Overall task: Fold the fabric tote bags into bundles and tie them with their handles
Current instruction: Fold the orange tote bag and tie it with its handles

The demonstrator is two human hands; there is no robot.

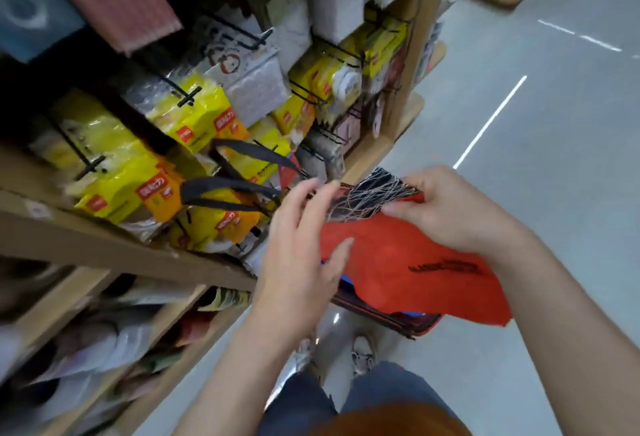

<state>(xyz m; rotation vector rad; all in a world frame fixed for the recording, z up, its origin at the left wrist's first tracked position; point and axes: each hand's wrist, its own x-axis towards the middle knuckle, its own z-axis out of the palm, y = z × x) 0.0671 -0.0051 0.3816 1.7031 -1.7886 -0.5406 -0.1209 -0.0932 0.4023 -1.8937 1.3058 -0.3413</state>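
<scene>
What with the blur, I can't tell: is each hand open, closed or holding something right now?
Left hand: open, fingers straight, against the red tote bag.
Right hand: closed, pinching the bag's folded top edge.

Left hand (301,238) flat, right hand (446,210) curled.

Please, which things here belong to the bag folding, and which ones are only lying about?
For the job: red tote bag, its dark handles, left hand, right hand pinching the bag.

Lying about: yellow packets on hooks, white packets, wooden shelf.
</scene>
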